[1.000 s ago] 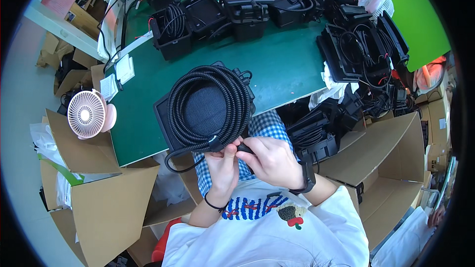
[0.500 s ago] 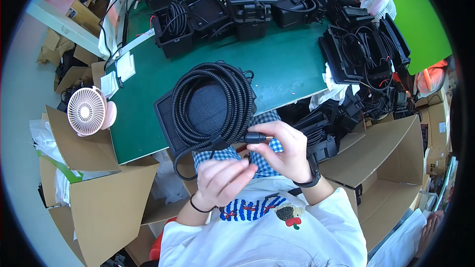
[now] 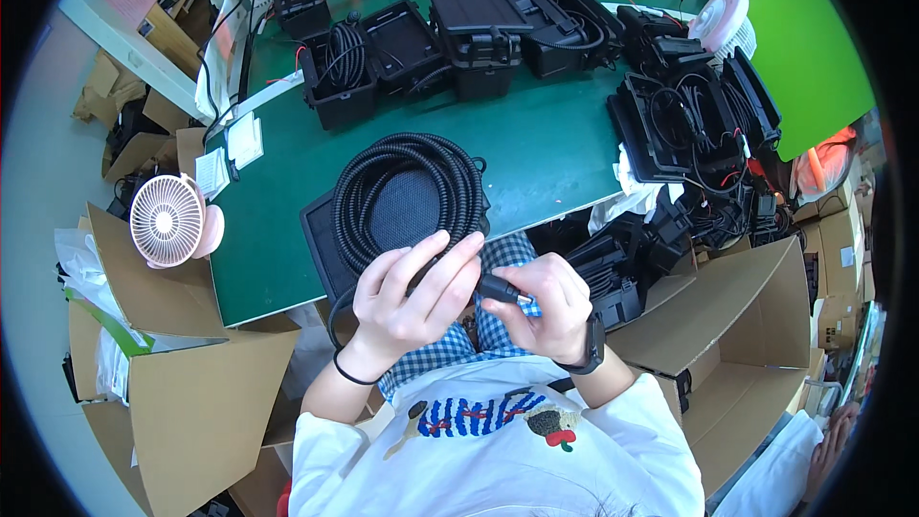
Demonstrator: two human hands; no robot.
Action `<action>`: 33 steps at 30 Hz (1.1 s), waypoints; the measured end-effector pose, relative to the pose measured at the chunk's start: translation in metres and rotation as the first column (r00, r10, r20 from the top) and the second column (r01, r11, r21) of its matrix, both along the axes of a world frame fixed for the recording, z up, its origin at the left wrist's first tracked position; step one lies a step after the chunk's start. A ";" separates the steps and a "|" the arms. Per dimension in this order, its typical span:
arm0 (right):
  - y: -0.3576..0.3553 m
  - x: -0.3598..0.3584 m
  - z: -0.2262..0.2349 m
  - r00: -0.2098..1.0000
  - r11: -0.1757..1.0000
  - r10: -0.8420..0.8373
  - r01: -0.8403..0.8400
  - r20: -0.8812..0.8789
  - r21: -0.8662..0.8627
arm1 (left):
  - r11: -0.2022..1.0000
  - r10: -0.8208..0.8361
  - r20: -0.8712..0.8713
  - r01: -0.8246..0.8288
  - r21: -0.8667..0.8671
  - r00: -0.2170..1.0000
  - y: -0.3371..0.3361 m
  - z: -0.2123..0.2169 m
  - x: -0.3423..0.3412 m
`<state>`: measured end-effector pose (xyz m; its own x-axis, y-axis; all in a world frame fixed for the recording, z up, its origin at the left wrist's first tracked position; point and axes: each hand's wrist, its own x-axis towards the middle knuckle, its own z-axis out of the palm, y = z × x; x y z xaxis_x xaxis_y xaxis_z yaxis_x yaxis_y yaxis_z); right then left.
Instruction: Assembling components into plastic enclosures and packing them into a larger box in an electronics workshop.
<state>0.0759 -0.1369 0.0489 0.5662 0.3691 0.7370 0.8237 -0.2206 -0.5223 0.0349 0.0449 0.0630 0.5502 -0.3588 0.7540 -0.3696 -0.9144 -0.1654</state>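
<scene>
A coil of black ribbed cable (image 3: 407,187) lies on a flat black panel (image 3: 330,239) at the near edge of the green table (image 3: 536,144). My right hand (image 3: 541,306) pinches a black plug (image 3: 500,289) at the end of that cable, just below the coil. My left hand (image 3: 412,292) is held beside it with the fingers spread, its fingertips touching the coil's near rim and the cable by the plug. A black band circles my left wrist and a dark watch my right.
Several black panels and boxes with wires (image 3: 479,29) line the table's far side, more are stacked at the right (image 3: 689,124). A pink fan (image 3: 170,220) stands at the left, another (image 3: 723,24) at the back right. Open cardboard boxes (image 3: 191,393) (image 3: 747,345) flank me.
My hands have drawn the plug end down and away from the coil, toward my chest. My left hand has opened, its fingers now spread over the cable.
</scene>
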 end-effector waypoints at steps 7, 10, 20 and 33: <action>-0.010 0.013 0.010 0.998 0.963 -0.030 0.043 0.051 -0.267 | 0.986 0.063 -0.048 -0.055 0.155 0.997 -0.001 0.003 0.004; -0.012 0.017 0.015 0.995 0.902 0.021 0.023 0.097 -0.432 | 0.983 0.020 -0.084 -0.004 0.185 0.996 0.001 0.002 0.004; -0.006 0.004 0.015 0.872 0.933 0.108 -0.255 -0.477 -0.255 | 0.959 -0.169 -0.163 0.201 0.199 0.972 0.011 0.004 0.003; -0.014 0.010 0.015 0.983 0.926 0.069 -0.127 -0.170 -0.356 | 0.975 -0.121 -0.277 0.166 0.146 0.953 -0.001 0.020 -0.004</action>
<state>0.0855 -0.1506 0.0635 0.6076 0.6546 0.4497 0.7683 -0.3409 -0.5418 0.0308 0.0440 0.0834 0.6549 -0.5565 0.5113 -0.5462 -0.8161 -0.1886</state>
